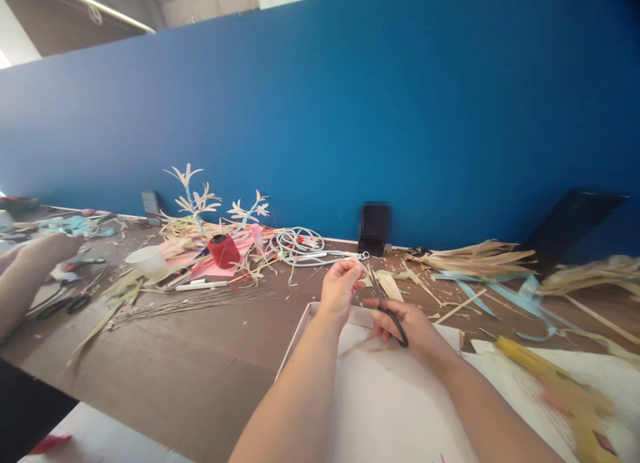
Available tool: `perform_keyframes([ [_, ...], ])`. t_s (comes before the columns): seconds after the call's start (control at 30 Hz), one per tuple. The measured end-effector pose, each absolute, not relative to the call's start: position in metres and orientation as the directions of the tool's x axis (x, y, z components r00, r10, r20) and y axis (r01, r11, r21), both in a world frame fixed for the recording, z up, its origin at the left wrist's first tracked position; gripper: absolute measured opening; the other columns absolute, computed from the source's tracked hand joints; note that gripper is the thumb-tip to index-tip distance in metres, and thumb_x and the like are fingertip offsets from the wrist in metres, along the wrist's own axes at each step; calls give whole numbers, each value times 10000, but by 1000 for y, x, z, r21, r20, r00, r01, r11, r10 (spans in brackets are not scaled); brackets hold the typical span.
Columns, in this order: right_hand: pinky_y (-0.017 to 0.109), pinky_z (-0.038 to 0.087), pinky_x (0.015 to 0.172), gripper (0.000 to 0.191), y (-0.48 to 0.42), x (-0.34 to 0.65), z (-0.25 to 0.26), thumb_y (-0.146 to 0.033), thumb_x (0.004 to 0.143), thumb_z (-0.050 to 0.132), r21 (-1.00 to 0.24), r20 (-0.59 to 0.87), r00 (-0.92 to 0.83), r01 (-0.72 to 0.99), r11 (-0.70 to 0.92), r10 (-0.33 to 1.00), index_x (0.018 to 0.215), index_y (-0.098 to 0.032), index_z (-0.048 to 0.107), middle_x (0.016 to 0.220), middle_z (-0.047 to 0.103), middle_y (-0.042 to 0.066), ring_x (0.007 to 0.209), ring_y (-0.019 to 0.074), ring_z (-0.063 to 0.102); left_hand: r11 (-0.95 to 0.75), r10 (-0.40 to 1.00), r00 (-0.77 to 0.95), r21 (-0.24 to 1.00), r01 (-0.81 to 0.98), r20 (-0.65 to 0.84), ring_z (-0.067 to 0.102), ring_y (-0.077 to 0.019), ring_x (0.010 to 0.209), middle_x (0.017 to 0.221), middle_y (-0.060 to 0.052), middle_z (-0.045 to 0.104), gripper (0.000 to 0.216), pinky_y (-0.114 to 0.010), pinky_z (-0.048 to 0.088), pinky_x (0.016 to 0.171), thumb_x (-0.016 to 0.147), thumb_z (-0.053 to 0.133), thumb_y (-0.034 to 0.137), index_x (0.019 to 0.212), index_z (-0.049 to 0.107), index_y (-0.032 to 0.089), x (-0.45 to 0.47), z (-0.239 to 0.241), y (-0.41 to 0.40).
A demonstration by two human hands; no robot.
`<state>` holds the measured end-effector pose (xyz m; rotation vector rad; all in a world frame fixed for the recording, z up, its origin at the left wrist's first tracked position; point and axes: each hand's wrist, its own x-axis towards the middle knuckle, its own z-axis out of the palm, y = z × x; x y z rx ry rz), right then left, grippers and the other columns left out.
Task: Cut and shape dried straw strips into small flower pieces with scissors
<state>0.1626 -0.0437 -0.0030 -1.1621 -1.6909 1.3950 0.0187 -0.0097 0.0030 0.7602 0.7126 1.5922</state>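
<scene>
My right hand (403, 324) grips a pair of scissors (381, 293) with dark handles. The blades point up and a little left, close to the fingers of my left hand (343, 286). Thumb and fingers of the left hand are pinched together, and what they hold is too small to make out. Both hands are over a shallow white box (400, 396), near its far side. A tan strip (361, 345), blurred, shows over the box below the hands. Just beyond the left hand lies a coiled pale cord (300, 245).
Flowers made of pale husk (197, 200) stand behind a red thread spool (223, 251) and a white bowl (147, 261). Thin wires (190, 306) lie left. A yellow glue gun (555, 376) and dried husks (475, 258) are right. Another person's hand (47, 253) reaches in at far left, near other scissors (75, 300).
</scene>
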Motion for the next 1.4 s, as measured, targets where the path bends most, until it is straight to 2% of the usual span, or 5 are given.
perform_keyframes([
  [0.4,249,404,492,513,-42,162,-7,-473,739,606,-961,-48,-369,270,58,928,1109,-118,625,596,646,34,485,125,520,-113,990,-130,829,-548,49,532,-64,587,661,-2,572,241,-156,403,515,615,714,289,722,557,139,18,0,-8],
  [0.93,246,397,492,501,-40,161,-8,-469,747,602,-960,-61,-355,276,42,933,1110,-125,622,563,620,12,475,120,512,-92,992,-128,796,-598,19,526,-65,589,645,12,542,283,-158,419,499,568,748,280,708,549,137,18,3,-8],
  [1.4,244,394,467,504,-43,159,-1,-484,723,608,-950,-64,-337,309,46,939,1071,-121,647,524,604,2,454,122,505,-106,985,-170,829,-549,13,559,-83,604,685,2,580,298,-166,419,488,571,743,275,785,581,145,17,1,-7],
])
